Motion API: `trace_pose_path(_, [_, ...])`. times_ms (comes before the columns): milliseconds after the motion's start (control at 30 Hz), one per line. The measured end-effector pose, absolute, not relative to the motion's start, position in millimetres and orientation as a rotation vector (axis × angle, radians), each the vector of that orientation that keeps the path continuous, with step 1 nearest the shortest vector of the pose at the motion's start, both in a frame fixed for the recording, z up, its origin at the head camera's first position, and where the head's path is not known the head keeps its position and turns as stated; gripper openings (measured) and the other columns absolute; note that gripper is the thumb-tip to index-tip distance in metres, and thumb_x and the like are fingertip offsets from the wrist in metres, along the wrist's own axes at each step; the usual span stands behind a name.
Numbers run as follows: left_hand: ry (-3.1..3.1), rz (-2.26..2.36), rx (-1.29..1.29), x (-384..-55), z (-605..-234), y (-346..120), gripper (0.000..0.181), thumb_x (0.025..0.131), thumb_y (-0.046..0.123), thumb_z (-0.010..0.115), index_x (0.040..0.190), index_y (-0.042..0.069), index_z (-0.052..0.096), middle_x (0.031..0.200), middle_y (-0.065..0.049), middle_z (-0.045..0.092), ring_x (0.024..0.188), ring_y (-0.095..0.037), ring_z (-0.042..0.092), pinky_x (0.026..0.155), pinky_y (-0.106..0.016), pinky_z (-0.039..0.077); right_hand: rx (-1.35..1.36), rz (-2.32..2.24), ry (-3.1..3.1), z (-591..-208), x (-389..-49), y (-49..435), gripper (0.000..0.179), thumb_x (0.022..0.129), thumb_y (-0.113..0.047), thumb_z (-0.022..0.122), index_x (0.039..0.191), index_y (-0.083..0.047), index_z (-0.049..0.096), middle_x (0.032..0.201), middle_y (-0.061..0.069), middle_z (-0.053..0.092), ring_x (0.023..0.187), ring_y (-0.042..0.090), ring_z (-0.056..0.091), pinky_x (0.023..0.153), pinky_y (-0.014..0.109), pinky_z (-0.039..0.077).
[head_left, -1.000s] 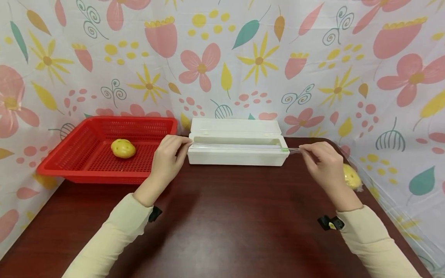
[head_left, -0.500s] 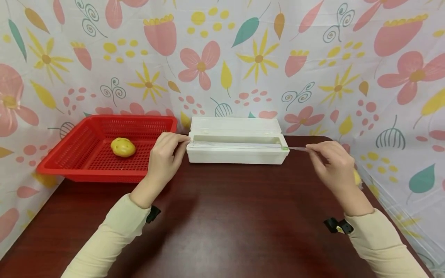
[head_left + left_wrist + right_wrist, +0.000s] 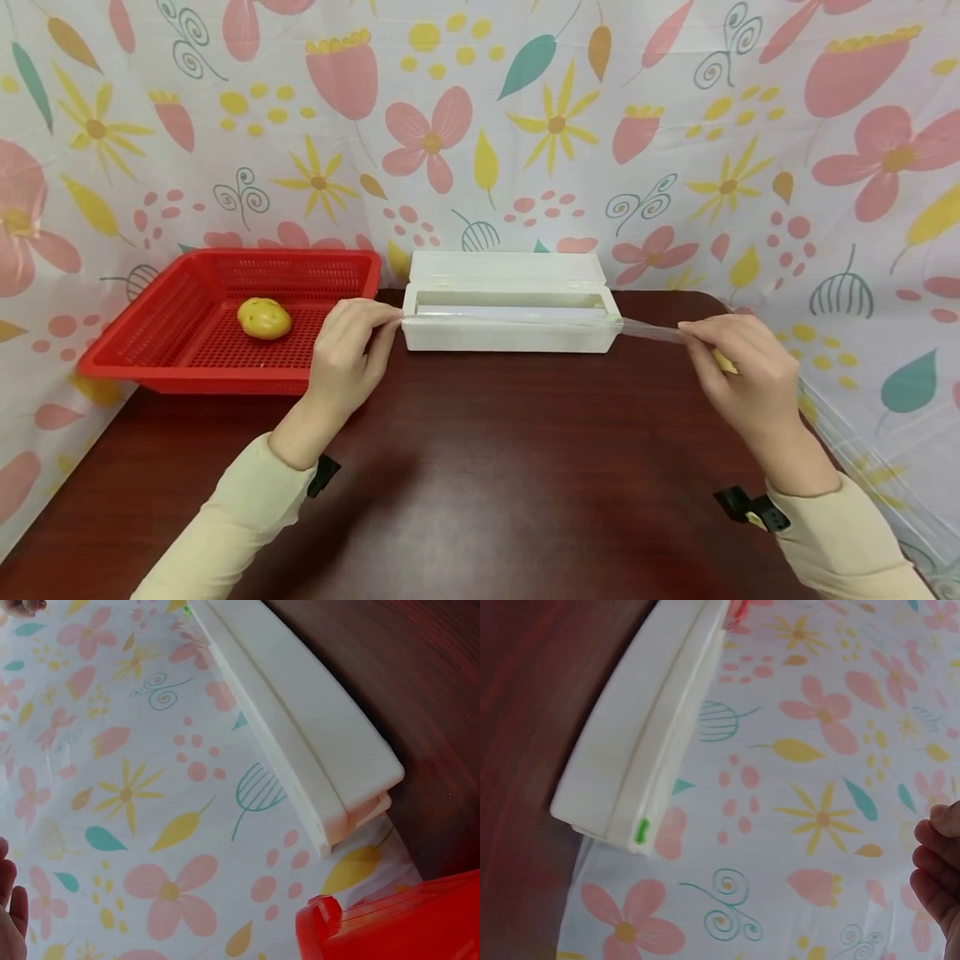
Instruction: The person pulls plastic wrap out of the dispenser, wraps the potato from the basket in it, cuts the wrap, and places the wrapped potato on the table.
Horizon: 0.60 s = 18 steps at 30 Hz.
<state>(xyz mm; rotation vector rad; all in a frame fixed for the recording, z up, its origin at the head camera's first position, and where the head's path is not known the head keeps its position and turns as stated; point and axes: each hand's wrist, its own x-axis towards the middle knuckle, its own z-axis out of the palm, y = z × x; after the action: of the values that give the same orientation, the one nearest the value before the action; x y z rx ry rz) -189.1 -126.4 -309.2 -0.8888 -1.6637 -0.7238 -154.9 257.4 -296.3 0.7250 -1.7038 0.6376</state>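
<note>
A long white dispenser box [image 3: 510, 337] stands at the back of the table with its lid [image 3: 506, 268] tipped up behind it. Inside lies a roll [image 3: 510, 312]. Clear plastic wrap [image 3: 651, 331] stretches along the box's front and out past its right end. My left hand [image 3: 347, 350] pinches the wrap at the box's left front corner. Out to the right, my right hand [image 3: 750, 375] pinches the other end of the wrap between thumb and fingers. A green mark [image 3: 642, 831] shows on the box's right end in the right wrist view.
A red perforated basket [image 3: 202, 382] holding one yellow potato [image 3: 264, 318] stands on the left, close to my left hand. Another yellow thing [image 3: 724, 362] is mostly hidden behind my right hand. A flower-print curtain [image 3: 555, 125] rises behind the dark wooden table [image 3: 510, 467].
My right hand has moved right and a little toward me, drawing more wrap out past the box. My left hand has shifted slightly left and down. The box has stayed in place.
</note>
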Motion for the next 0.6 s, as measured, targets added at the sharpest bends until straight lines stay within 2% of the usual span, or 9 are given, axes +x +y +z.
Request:
trace_pose_path(233, [-1.551,-0.756,-0.929,-175,-311,-124,0.019,0.093,0.012,0.059,0.087,-0.006,0.063,0.084,-0.017,0.066,0.077,-0.028,0.062,0.073,-0.033,0.049,0.718,0.641,-1.585,-288,-136,245,0.035,0.091,-0.025,0.065,0.072,0.005,0.069,0.063,0.022,0.061,0.061,0.035,0.052,0.088,0.013,0.045])
trace_pose_path(400, [-1.352,-0.693,-1.030,-165,-315,-122,0.017,0.092,0.005,0.059,0.079,-0.006,0.062,0.076,-0.017,0.065,0.066,-0.027,0.061,0.061,-0.034,0.050,0.749,0.595,-1.482,-294,-125,245,0.030,0.089,-0.020,0.067,0.070,0.003,0.070,0.059,0.020,0.061,0.058,0.033,0.054,0.084,0.014,0.047])
trace_pose_path(600, [-1.126,-0.634,-1.127,-155,-314,-116,0.017,0.088,-0.001,0.062,0.071,-0.006,0.061,0.066,-0.017,0.062,0.056,-0.025,0.058,0.050,-0.034,0.049,0.859,0.576,-1.362,-304,-114,244,0.021,0.086,-0.014,0.068,0.072,0.001,0.073,0.057,0.016,0.062,0.056,0.027,0.057,0.080,0.021,0.052])
